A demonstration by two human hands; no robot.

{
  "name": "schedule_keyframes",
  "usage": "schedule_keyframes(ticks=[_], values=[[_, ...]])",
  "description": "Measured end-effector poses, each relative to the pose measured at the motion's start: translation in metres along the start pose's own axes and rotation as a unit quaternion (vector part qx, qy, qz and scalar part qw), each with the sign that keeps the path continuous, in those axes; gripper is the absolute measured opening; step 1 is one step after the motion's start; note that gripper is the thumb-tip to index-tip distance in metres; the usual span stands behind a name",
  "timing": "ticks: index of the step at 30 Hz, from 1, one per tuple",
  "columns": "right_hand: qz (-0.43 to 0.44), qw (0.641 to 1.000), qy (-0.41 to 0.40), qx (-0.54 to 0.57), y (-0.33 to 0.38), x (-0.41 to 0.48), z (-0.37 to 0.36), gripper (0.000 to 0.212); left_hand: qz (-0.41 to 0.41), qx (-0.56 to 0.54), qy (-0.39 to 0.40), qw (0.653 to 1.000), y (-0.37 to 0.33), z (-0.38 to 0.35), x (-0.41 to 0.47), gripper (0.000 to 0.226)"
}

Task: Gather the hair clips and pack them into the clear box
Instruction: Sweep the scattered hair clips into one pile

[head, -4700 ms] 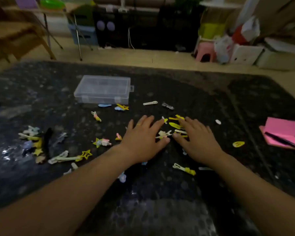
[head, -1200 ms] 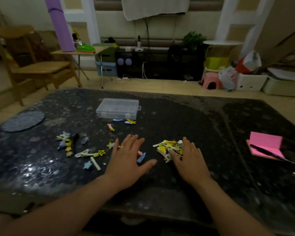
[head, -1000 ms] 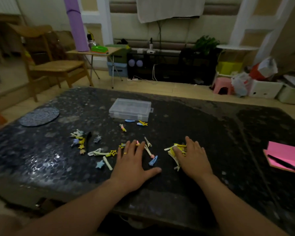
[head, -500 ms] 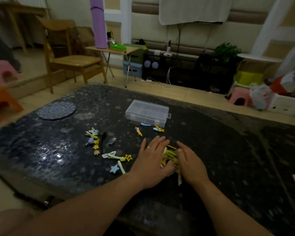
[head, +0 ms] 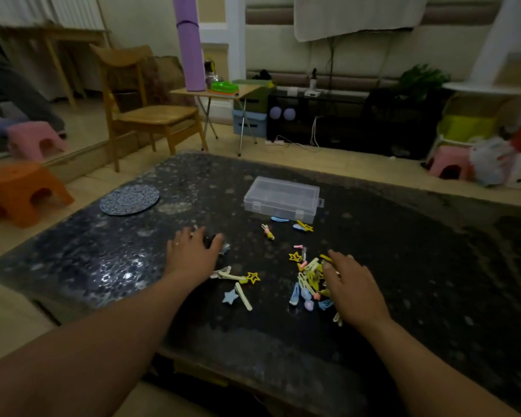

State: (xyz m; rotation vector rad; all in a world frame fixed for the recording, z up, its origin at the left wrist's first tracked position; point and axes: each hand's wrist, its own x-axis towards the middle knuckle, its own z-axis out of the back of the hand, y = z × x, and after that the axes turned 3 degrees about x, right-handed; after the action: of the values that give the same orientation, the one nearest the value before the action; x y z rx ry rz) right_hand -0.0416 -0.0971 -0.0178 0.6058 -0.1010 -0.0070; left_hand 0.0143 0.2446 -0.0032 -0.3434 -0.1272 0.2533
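Note:
A clear plastic box (head: 282, 198) with its lid down sits at the far middle of the dark table (head: 433, 281). Several small colourful hair clips lie in a pile (head: 307, 281) in front of it. My right hand (head: 354, 288) rests palm down against the pile's right side, fingers apart. My left hand (head: 193, 255) lies palm down over a second cluster of clips further left and hides most of it. Loose clips lie between: a yellow star clip (head: 252, 277), a blue star clip (head: 229, 297), and three close to the box, one of them blue (head: 279, 219).
A round patterned mat (head: 129, 200) lies at the table's far left corner. The table's near edge runs just under my forearms. On the floor beyond stand an orange stool (head: 21, 191), a wooden chair (head: 151, 115) and a small folding table (head: 220, 94).
Both hands swept scattered clips into one pile. My left hand then left the pile and moved left onto the other cluster. My right hand stayed by the pile.

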Motion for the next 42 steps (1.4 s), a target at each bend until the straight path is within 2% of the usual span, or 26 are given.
schedule_keyframes(ticks=[2,5,9,12,15,18,22,24,29,33,38,42], values=[[0.002,1.000,-0.003,-0.012,0.001,-0.001,-0.003,0.056,-0.063,-0.025,-0.002,0.998,-0.014,-0.010,-0.001,0.063],[-0.005,1.000,-0.008,-0.011,0.005,-0.001,-0.002,0.056,-0.129,-0.083,0.009,0.988,-0.047,-0.025,-0.017,0.070],[-0.008,1.000,-0.004,0.005,0.019,0.003,-0.008,0.057,-0.195,-0.105,0.042,0.974,-0.096,-0.043,-0.038,0.066],[0.000,0.999,-0.007,0.042,0.028,0.014,-0.012,0.058,-0.174,-0.177,-0.002,0.969,-0.113,-0.051,-0.033,0.046],[-0.036,0.984,-0.022,0.172,0.033,0.034,-0.005,0.056,-0.105,-0.216,-0.097,0.966,-0.113,-0.045,-0.014,0.031],[-0.049,0.975,-0.008,0.218,0.035,0.056,0.000,0.055,-0.049,-0.148,-0.133,0.979,-0.098,-0.040,0.014,0.043],[-0.021,0.981,0.032,0.188,0.041,0.083,-0.003,0.050,0.013,-0.055,-0.028,0.998,-0.081,-0.042,0.053,0.066],[-0.007,0.984,0.046,0.170,0.043,0.094,-0.005,0.049,-0.025,-0.044,0.001,0.999,-0.083,-0.045,0.061,0.058],[0.006,0.985,0.057,0.161,0.041,0.107,-0.010,0.046,-0.159,-0.099,0.019,0.982,-0.093,-0.050,0.055,0.034],[0.025,0.987,0.068,0.147,0.045,0.118,-0.013,0.043,-0.212,-0.119,0.070,0.968,-0.111,-0.049,0.059,0.042],[0.041,0.983,0.096,0.150,0.048,0.121,-0.012,0.049,-0.235,-0.134,0.143,0.952,-0.128,-0.043,0.056,0.056],[0.041,0.975,0.132,0.175,0.046,0.095,0.006,0.040,-0.258,-0.202,0.182,0.927,-0.131,-0.036,0.032,0.041]])
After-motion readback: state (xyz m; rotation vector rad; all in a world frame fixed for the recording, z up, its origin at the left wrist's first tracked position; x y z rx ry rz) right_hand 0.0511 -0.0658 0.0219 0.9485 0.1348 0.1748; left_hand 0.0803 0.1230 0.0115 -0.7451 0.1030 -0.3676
